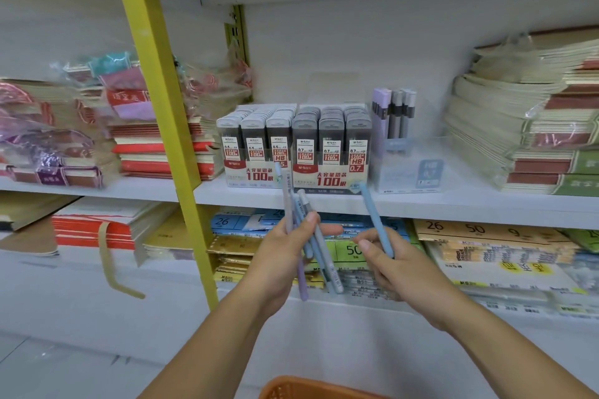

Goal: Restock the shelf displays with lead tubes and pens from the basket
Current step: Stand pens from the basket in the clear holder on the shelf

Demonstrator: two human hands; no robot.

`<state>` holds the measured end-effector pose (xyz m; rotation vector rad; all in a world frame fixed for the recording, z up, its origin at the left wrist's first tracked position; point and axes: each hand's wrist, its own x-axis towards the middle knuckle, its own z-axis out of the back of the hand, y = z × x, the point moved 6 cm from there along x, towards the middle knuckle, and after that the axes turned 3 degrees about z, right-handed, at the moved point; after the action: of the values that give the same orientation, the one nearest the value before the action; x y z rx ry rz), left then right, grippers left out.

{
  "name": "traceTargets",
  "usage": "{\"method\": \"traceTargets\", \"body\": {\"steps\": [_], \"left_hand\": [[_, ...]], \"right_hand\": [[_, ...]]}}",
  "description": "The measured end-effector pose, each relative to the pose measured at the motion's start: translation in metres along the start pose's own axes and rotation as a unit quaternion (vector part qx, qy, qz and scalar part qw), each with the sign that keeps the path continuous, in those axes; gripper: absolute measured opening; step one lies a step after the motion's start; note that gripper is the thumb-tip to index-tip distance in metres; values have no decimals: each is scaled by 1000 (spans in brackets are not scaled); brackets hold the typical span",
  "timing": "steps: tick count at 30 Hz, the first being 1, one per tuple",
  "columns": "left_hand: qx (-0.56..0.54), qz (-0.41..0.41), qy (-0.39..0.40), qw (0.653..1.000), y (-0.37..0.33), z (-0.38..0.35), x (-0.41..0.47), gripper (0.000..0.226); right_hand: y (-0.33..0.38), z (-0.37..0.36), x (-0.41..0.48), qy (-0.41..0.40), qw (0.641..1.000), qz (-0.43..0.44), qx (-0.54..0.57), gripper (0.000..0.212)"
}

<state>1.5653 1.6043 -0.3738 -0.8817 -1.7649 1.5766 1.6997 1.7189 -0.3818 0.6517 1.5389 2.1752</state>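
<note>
My left hand (280, 256) grips a bunch of several pastel pens (309, 236), blue, grey and lilac, held upright in front of the shelf edge. My right hand (389, 257) pinches a single light blue pen (376, 219), tilted up to the left. On the middle shelf stand two display boxes of lead tubes (293, 146), marked 0.5 and 0.7. To their right is a clear display box (410, 168) with a few lilac and grey tubes (393, 112) standing at its back. The orange basket (308, 387) shows at the bottom edge.
Stacks of notebooks (531, 120) fill the shelf's right side, and wrapped notebook packs (74, 126) lie at the left. A yellow upright post (162, 100) crosses in front of the shelves. Paper pads (479, 246) lie on the lower shelf behind my hands.
</note>
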Motion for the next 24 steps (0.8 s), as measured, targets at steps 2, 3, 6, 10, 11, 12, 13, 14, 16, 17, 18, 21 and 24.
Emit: {"method": "traceTargets", "body": {"steps": [2,3,6,10,11,12,13,14,16,17,18,21,24], "left_hand": [[-51,4,-4,999,0,-1,-4,29],[-49,1,-11,999,0,0,-5,28],[6,-20,-32,999,-3,0,-8,23],[87,-31,-32,995,-6,-2,-11,9],[101,-29,-31,994,-5,-3,-12,5],[106,-26,-28,994,-5,-4,-13,5],[107,-23,-23,994,-5,-6,-14,7],[105,-20,-20,994,-5,-8,-15,9],[90,-17,-25,995,-9,-11,-17,11],[78,-18,-27,996,-11,-12,-18,11],[68,-24,-23,997,-15,-15,-18,12],[68,-42,-2,997,-30,-29,-16,11],[70,-47,29,996,-50,-46,-6,14]], "right_hand": [[5,2,-2,-7,999,22,-42,11],[8,2,-4,-7,998,32,-53,13],[15,2,-10,5,995,65,-80,12],[21,6,-16,-9,994,89,-66,6],[21,8,-17,-20,995,85,-56,6],[21,12,-18,-35,995,80,-41,9],[22,16,-19,-50,996,74,-14,13],[22,21,-21,-66,995,72,31,15],[26,35,-24,-99,976,78,177,11],[29,41,-26,-106,957,85,257,10],[33,46,-26,-111,940,96,307,17],[51,56,-25,-141,940,112,291,22],[83,82,-21,-201,940,167,218,17]]}}
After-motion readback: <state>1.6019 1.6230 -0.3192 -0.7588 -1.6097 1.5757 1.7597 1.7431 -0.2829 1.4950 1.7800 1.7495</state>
